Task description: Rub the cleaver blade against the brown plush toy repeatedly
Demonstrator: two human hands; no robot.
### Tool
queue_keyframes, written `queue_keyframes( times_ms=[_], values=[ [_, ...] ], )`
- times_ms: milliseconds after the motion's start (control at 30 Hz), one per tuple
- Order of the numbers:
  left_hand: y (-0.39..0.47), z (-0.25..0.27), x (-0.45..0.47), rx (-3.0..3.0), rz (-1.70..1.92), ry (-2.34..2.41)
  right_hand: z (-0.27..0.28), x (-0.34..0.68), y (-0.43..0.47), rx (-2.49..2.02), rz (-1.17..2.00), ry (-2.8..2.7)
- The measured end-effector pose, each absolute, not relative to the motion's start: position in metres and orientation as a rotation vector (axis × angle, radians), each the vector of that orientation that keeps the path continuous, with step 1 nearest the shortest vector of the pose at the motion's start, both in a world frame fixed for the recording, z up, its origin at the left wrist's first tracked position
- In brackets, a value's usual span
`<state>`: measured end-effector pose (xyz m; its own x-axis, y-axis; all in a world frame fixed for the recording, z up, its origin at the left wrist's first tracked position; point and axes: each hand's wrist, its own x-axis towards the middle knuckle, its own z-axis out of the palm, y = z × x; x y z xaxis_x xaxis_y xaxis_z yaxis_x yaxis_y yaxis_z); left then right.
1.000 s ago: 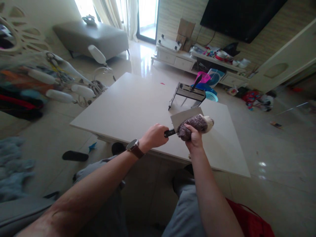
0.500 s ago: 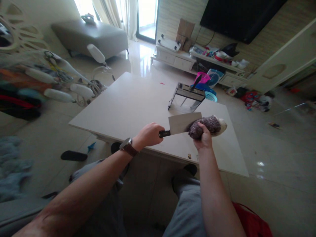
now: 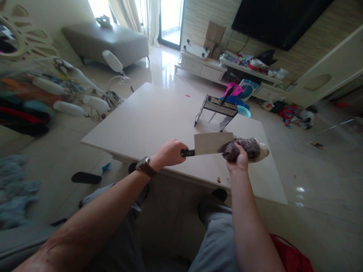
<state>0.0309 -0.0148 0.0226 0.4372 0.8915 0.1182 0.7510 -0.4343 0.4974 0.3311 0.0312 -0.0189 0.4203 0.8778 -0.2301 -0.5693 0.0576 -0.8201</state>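
Note:
My left hand (image 3: 171, 152) is closed around the black handle of a cleaver (image 3: 213, 143), whose broad blade points to the right above the table. My right hand (image 3: 238, 158) grips a fuzzy dark purple-brown roll (image 3: 251, 146) with a whitish end; its exact kind is unclear. The roll's left end is against or very near the blade's tip side. Just beyond the blade stands a clear-sided knife block (image 3: 217, 109) with a black-handled tool (image 3: 227, 94) in its top.
The white table (image 3: 127, 124) lies under both hands, with a small red piece (image 3: 187, 96) and a small brown object (image 3: 218, 180) on it. A teal basket (image 3: 243, 111) is behind its far edge. White lamp arms (image 3: 96, 102) are at the left.
My right hand and the fuzzy roll have moved a little to the right along the cleaver blade. The cleaver stays nearly in place, and the view has shifted slightly.

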Motion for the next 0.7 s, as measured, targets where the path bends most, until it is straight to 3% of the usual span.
queue_keyframes(
  times_ms=[700],
  values=[
    [-0.018, 0.017, 0.08, 2.206, 0.525, 1.498, -0.018, 0.251, 0.011, -1.015, 1.388, -0.396]
  ],
)
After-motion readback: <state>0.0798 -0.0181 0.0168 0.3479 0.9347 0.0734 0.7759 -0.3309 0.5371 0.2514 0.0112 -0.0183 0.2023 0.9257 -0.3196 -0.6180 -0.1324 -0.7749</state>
